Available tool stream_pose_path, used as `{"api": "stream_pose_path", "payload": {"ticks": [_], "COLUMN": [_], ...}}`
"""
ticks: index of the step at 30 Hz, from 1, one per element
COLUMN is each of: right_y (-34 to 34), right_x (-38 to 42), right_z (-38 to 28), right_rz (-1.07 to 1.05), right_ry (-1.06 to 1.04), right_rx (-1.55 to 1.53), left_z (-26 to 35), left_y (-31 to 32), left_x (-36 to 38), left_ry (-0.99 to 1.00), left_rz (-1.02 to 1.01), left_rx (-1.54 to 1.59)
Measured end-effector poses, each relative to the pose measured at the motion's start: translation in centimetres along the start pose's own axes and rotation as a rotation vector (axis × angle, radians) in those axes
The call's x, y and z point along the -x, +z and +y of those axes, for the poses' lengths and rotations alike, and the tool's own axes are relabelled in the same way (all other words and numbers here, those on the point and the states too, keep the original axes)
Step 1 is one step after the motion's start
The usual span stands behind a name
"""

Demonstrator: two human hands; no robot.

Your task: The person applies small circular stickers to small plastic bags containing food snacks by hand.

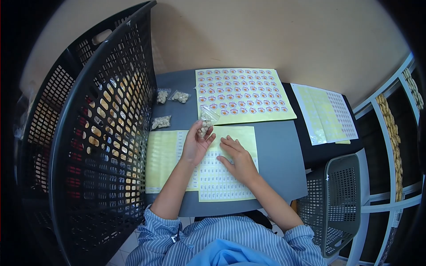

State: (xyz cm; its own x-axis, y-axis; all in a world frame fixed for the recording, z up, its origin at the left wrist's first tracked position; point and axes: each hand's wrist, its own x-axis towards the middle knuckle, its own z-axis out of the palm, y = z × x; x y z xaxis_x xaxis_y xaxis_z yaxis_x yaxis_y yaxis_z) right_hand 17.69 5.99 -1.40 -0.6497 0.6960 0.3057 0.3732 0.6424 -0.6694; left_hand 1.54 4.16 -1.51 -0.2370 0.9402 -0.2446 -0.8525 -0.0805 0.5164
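My left hand (196,146) grips a small clear zip bag (208,116) with pale, lumpy pieces inside, raised over the table with its top pointing away from me. Beside it, my right hand (241,163) is open, fingers extended over a yellow-backed sheet of small white labels (226,190). A further yellow sheet (162,155) lies partly beneath that one, to the left. Similar filled bags rest at the table's left: one bag (161,122) near the yellow sheet, another bag (163,95) farther back, and a third bag (180,96) next to it.
Large sheets of round orange-and-white stickers (244,91) lie at the back of the grey table (279,155). A tall dark crate (102,133) with packed goods borders the left. On the right are more sticker sheets (317,113), a grey basket (341,195) and a white rack (392,206).
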Motion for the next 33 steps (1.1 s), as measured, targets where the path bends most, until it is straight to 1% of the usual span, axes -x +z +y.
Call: {"api": "stream_pose_path", "payload": {"ticks": [9,12,18,20,21,23,33], "right_y": [0.0,0.1,-0.1,-0.4,-0.3,0.1,0.2], "right_x": [0.0,0.0,0.0,-0.1,-0.1,0.0,-0.2], "right_z": [0.0,0.0,-0.5,-1.2,-1.0,-0.4,-0.5], "right_rz": [0.016,0.028,0.026,0.087,0.088,0.073,0.089], "right_ry": [0.001,-0.003,-0.007,0.114,0.115,0.042,0.064], "right_rx": [-0.025,-0.032,-0.008,-0.137,-0.137,-0.073,-0.084], "left_z": [-0.5,-0.5,-0.6,-0.6,-0.6,-0.7,-0.7], "left_y": [-0.4,0.0,-0.2,-0.2,-0.2,-0.2,-0.4], "left_x": [-0.1,0.0,-0.1,-0.1,-0.1,0.0,-0.2], "left_ry": [-0.057,-0.027,-0.044,-0.045,-0.045,-0.044,-0.06], "left_rz": [0.017,0.035,0.021,0.019,0.018,0.015,-0.018], "left_rx": [-0.022,-0.017,-0.019,-0.022,-0.024,-0.025,-0.056]}}
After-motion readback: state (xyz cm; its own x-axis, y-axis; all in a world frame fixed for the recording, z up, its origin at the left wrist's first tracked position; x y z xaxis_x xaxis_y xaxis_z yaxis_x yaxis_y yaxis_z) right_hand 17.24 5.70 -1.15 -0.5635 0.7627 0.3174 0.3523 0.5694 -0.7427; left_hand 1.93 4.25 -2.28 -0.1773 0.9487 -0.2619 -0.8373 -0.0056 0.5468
